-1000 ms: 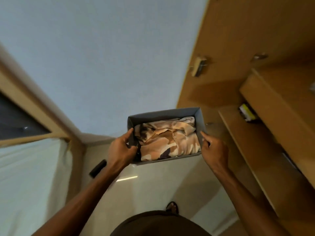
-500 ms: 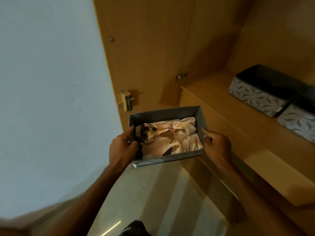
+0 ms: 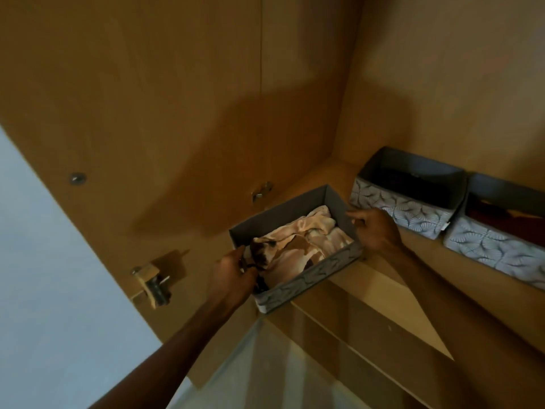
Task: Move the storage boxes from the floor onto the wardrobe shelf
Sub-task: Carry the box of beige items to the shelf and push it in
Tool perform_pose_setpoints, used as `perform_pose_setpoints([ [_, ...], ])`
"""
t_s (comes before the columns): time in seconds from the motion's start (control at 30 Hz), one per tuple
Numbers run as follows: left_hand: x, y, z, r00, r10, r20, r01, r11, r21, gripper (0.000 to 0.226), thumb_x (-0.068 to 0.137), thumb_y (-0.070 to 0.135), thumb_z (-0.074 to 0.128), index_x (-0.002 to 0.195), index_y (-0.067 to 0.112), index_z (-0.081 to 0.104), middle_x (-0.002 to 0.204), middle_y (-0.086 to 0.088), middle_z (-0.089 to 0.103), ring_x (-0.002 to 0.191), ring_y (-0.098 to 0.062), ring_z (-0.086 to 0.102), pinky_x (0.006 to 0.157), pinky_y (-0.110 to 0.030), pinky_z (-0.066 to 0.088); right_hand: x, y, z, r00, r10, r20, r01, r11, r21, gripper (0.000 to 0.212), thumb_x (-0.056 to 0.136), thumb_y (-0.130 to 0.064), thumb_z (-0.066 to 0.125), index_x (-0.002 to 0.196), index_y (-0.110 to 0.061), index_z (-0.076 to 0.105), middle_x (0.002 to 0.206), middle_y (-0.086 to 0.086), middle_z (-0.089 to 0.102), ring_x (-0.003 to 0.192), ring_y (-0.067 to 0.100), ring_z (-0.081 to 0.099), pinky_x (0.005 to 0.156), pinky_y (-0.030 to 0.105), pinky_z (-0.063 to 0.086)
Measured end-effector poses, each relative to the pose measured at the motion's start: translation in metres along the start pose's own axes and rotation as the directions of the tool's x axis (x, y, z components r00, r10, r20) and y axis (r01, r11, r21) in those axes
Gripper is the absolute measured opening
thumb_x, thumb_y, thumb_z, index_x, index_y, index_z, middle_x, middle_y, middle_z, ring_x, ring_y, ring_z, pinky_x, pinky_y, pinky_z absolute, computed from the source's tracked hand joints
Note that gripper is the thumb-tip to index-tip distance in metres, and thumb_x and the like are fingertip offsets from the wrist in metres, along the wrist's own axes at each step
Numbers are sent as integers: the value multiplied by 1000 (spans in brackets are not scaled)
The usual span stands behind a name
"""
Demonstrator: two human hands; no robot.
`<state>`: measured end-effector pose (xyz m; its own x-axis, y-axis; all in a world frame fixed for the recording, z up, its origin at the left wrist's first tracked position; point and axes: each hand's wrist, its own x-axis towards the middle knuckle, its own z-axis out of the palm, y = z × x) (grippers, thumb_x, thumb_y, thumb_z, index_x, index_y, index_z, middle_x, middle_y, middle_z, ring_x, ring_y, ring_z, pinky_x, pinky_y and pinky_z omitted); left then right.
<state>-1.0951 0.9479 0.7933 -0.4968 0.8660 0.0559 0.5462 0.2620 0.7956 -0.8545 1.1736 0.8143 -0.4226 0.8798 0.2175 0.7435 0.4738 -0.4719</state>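
Observation:
I hold a grey fabric storage box with a leaf pattern, filled with folded cream and brown cloth. My left hand grips its near left end and my right hand grips its far right end. The box hangs over the front left edge of the wooden wardrobe shelf, partly above it. Whether its bottom touches the shelf I cannot tell.
Two matching grey boxes stand side by side on the shelf to the right, one close to my right hand, the other further right. The open wardrobe door with a metal latch stands at the left. Lower shelves sit below.
The box has moved up and to the right, from in front of the door to over the shelf's left edge. My view has turned toward the wardrobe interior.

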Motion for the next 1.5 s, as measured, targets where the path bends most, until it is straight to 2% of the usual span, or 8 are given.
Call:
perform_pose_setpoints([
  [0.23, 64, 14, 33, 1000, -15, 27, 14, 999, 39, 9, 86, 18, 62, 86, 27, 61, 67, 8, 61, 59, -12, 57, 49, -24, 40, 129, 10, 0, 987, -84, 134, 82, 996, 19, 30, 91, -4, 52, 113, -12, 71, 110, 12, 71, 91, 25, 65, 76, 36, 53],
  [0.47, 119, 33, 71, 995, -83, -61, 86, 994, 60, 19, 88, 22, 61, 107, 23, 64, 76, 8, 62, 59, 0, 53, 49, -12, 35, 229, 23, 18, 949, -184, 255, 191, 982, -2, 33, 96, -5, 46, 122, -14, 66, 123, 10, 65, 93, 30, 64, 75, 42, 55],
  [0.6, 150, 47, 94, 991, -108, -73, 113, 991, 73, 29, 90, 34, 61, 117, 24, 63, 94, 0, 71, 75, -14, 63, 62, -21, 41, 275, 44, 27, 927, -196, 318, 224, 973, -53, 34, 98, -11, 43, 125, -13, 63, 96, 14, 68, 66, 17, 53, 59, 28, 42],
  [0.8, 207, 67, 134, 986, -86, 140, 85, 996, 10, 72, 85, 62, 54, 148, 33, 32, 132, 2, 59, 120, -23, 57, 96, -33, 47, 298, 65, 30, 924, -158, 349, 186, 981, -48, 45, 94, -26, 55, 137, -13, 51, 139, 14, 52, 125, 34, 51, 102, 43, 45],
  [0.93, 242, 64, 139, 951, 107, 292, -147, 982, 118, 63, 94, 49, 46, 151, 38, 21, 137, -1, 57, 119, -23, 58, 95, -40, 51, 284, 75, 19, 868, -311, 388, 272, 950, 152, 37, 80, -52, 68, 110, -29, 67, 105, -2, 69, 99, 14, 66, 85, 49, 54],
  [1.07, 258, 53, 139, 944, 327, 45, -317, 860, 401, 56, 93, 27, 46, 147, 20, 35, 126, -13, 59, 100, -32, 63, 78, -40, 54, 245, 55, -3, 783, -423, 456, 423, 900, 109, 67, 68, -61, 74, 122, -23, 63, 126, -1, 63, 117, 12, 56, 101, 37, 46],
  [1.27, 270, 28, 140, 881, 442, 168, -464, 740, 487, 66, 84, 14, 42, 149, 10, 29, 135, -25, 44, 102, -45, 57, 75, -45, 52, 225, 45, 4, 736, -556, 386, 556, 822, 123, 64, 65, -35, 87, 122, -16, 64, 133, 1, 58, 124, -2, 39, 106, 8, 26],
  [1.5, 298, 24, 146, 855, 439, 277, -519, 716, 467, 78, 81, 20, 55, 152, 6, 23, 153, -32, 23, 116, -49, 53, 75, -47, 55, 230, 58, 24, 808, -460, 369, 491, 871, 10, 62, 64, -50, 80, 118, -24, 65, 131, -2, 59, 126, 19, 50, 104, 44, 40],
])
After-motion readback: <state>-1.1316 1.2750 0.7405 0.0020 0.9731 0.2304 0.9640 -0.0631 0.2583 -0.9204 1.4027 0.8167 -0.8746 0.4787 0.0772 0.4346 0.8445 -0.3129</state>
